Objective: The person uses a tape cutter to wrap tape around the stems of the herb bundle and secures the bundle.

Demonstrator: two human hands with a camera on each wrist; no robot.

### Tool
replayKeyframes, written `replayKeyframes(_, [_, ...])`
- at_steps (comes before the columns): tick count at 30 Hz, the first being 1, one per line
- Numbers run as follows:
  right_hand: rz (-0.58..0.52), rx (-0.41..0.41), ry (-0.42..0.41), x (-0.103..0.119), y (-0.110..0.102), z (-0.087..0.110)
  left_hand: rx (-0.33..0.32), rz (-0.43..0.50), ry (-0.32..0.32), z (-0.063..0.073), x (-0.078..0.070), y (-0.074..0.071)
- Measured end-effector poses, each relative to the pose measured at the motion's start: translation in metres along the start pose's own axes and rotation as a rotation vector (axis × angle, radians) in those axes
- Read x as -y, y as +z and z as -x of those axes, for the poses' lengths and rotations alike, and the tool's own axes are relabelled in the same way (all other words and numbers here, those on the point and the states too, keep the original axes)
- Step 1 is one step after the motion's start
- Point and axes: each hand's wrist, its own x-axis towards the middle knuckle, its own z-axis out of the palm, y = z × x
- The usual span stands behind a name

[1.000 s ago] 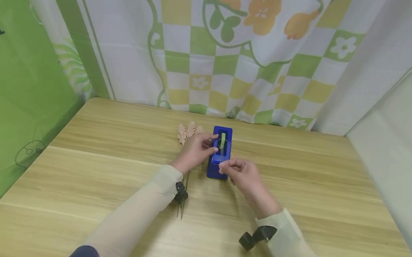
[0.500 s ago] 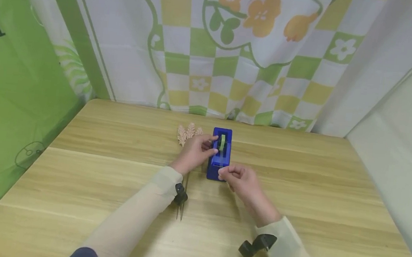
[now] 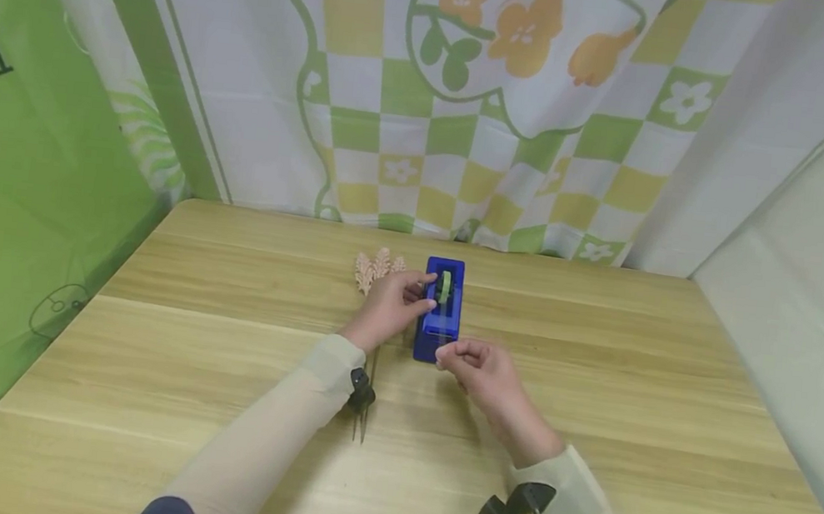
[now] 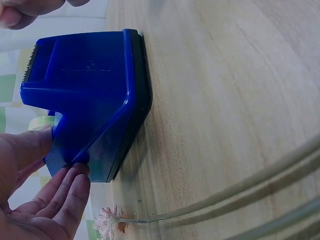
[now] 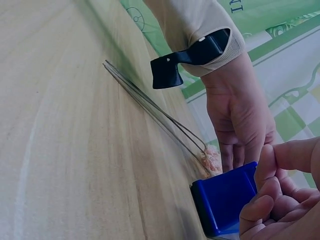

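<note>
A blue tape dispenser point(image 3: 427, 348) stands on the table, holding a light green-rimmed roll of tape point(image 3: 445, 286). My left hand point(image 3: 386, 309) grips its left side; in the left wrist view the thumb lies by the roll and the fingers point(image 4: 75, 192) press the side wall. Just in front of the dispenser, my right hand point(image 3: 486, 374) pinches the end of a clear tape strip point(image 3: 441, 335) between thumb and forefinger. That strip runs from the roll over the toothed cutter point(image 4: 31, 64). In the right wrist view the pinched tape itself hardly shows.
Pink artificial flowers point(image 3: 379, 264) with long thin stems point(image 5: 150, 107) lie left of the dispenser, partly under my left hand and wrist. A patterned curtain point(image 3: 425, 133) hangs behind the wooden table point(image 3: 595, 377).
My right hand has drawn back toward me from the cutter, lengthening the clear tape strip. My left hand stays on the dispenser.
</note>
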Motion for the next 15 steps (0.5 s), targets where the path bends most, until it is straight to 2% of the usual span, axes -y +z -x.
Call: replayKeyframes(15, [-0.022,-0.001,-0.01,-0.003,0.005,0.011,0.003,-0.002,0.011,0.0,0.003,0.0])
